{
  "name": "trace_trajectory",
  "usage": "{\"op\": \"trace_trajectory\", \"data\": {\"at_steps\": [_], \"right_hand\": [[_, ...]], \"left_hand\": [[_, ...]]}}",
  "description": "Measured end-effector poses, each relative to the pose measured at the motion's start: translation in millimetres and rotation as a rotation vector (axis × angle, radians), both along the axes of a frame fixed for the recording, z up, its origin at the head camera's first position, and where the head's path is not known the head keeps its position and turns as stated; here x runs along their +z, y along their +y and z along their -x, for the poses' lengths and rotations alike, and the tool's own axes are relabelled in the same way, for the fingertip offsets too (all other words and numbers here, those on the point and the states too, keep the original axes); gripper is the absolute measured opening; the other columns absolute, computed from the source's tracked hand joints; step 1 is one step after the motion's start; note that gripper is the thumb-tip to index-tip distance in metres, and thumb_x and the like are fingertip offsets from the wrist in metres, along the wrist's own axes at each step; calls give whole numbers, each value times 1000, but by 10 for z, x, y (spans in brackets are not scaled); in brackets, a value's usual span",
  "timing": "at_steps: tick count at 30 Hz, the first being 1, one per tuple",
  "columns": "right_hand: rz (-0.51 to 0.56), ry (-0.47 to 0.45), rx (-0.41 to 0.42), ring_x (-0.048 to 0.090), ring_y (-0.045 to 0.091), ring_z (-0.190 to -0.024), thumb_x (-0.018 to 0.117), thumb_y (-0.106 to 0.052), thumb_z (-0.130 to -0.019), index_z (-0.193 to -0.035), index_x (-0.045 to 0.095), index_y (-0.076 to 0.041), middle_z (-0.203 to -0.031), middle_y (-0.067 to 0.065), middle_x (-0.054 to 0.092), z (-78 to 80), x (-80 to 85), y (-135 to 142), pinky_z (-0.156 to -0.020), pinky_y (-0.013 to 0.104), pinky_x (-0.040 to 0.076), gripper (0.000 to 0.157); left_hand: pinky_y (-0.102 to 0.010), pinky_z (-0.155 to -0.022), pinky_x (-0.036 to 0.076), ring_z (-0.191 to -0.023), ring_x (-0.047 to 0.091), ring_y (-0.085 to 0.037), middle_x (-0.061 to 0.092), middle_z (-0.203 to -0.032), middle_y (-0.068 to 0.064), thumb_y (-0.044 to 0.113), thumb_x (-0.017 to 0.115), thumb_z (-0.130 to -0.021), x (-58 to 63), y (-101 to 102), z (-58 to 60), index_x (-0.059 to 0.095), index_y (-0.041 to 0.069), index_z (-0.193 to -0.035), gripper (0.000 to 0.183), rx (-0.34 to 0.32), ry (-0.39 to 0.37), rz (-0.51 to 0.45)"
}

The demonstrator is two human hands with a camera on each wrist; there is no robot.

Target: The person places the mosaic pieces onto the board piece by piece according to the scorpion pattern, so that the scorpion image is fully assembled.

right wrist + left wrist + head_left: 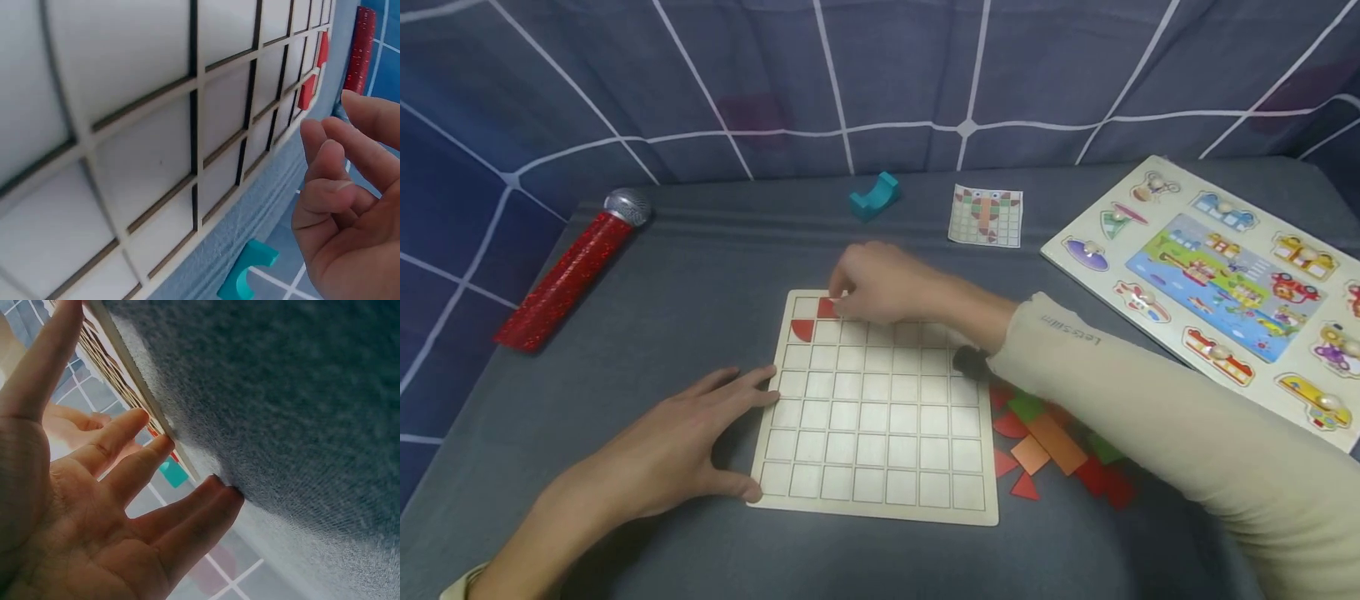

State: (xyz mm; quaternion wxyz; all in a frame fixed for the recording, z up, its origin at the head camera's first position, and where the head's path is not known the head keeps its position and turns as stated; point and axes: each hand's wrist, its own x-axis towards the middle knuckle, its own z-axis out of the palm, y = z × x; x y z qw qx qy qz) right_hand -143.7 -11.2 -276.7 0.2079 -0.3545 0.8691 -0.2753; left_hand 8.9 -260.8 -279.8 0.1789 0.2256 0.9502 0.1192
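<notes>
A pale wooden grid board (872, 514) lies flat on the grey cloth. My left hand (677, 442) spreads along its left side, thumb at the near corner and fingertips at the edge. In the top row, a red piece (827, 308) sits in the second cell, with my right hand's fingertips right beside it. Seen from the right wrist, that hand (350, 200) has nothing between thumb and forefinger, while its other fingers bend loosely. A red quarter-round piece (802, 330) occupies the first cell of the second row.
Loose red, green and orange pieces (1056, 442) lie right of the board, partly under the right sleeve. Behind are a small pattern card (986, 217) and a teal curved block (876, 197). A red toy microphone (572, 271) lies left, a knobbed picture puzzle (1217, 283) right.
</notes>
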Motion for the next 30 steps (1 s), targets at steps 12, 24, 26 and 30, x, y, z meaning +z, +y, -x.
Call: {"op": "trace_trajectory", "data": {"at_steps": [12, 24, 26, 30], "right_hand": [[15, -30, 39, 61, 18, -92, 63, -11, -90, -117, 71, -5, -99, 1, 69, -309, 54, 604, -84, 36, 49, 28], [-15, 3, -7, 57, 13, -85, 74, -10, -87, -110, 74, -14, -99, -6, 65, -580, -65, 1325, -79, 36, 50, 24], [-18, 2, 7, 55, 11, -82, 76, -11, -86, -107, 74, -19, -95, -9, 63, -619, -61, 1421, -75, 33, 50, 22], [-8, -6, 50, 52, 7, -75, 75, -15, -88, -106, 73, -26, -86, -14, 57, -682, -64, 1577, -67, 28, 46, 21]], "left_hand": [[-66, -93, 41, -137, 35, -42, 37, -156, 1, 63, 84, -60, -4, -4, 10, 56, 27, -137, 90, 4, 2, 15], [-66, -92, 42, -136, 36, -43, 37, -155, 2, 62, 85, -59, -1, -3, -10, 56, 28, -137, 89, 7, 18, 17], [-66, -92, 42, -136, 36, -42, 37, -156, 3, 62, 85, -60, 3, 0, -10, 56, 29, -137, 89, 11, 12, 19], [-67, -91, 42, -136, 35, -43, 35, -156, 4, 62, 85, -60, 2, 8, -2, 55, 29, -137, 89, 11, 0, 26]]}}
